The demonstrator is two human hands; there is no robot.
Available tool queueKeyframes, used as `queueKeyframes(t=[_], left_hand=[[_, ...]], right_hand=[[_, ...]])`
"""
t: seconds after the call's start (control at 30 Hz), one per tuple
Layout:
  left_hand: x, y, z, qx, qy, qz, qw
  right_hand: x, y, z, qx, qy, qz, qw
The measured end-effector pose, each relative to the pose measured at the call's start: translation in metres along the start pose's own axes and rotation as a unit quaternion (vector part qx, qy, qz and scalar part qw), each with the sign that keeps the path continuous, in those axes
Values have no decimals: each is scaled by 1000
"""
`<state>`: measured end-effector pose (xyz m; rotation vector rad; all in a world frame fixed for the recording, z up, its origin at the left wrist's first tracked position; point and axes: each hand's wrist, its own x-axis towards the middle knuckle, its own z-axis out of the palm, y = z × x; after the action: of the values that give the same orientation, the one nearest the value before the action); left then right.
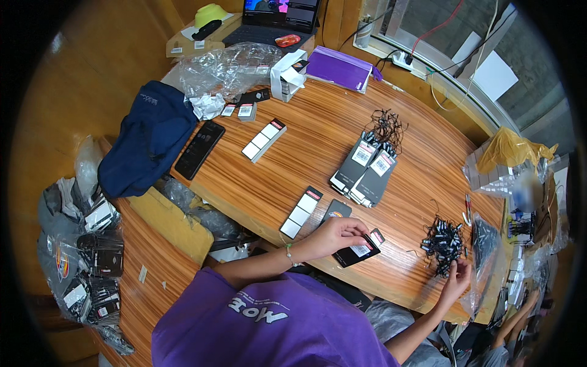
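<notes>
My left hand (342,237) pinches a black hang tag (354,254) with a white sticker, over the table's near edge. Just beyond it lies another dark hang tag (336,210), partly covered by the hand. Left of that is a strip of white stickers with a red and black end (301,212). My right hand (458,278) is at the near edge of a tangled pile of black tag strings (443,241), fingers drawn together; what they hold is too small to make out. Farther back lie two stacks of strung hang tags (365,168), strings bunched at their far end.
A phone (200,150), a navy cloth bag (150,137) and a second sticker stack (264,140) lie left. A laptop (272,27), clear plastic bag (229,70) and purple folder (340,67) are at the back. Boxes (489,168) stand right, near another person's arm (520,315).
</notes>
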<state>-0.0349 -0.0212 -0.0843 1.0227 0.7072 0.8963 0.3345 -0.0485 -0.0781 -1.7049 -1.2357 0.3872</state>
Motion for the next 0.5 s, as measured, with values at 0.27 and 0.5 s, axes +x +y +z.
queueKeyframes(t=[0.27, 0.5], left_hand=[[3, 0, 2, 32, 1, -11, 999], [3, -1, 4, 75, 45, -27, 996]], right_hand=[[6, -10, -21, 19, 37, -45, 998], [11, -30, -7, -79, 43, -16, 996]])
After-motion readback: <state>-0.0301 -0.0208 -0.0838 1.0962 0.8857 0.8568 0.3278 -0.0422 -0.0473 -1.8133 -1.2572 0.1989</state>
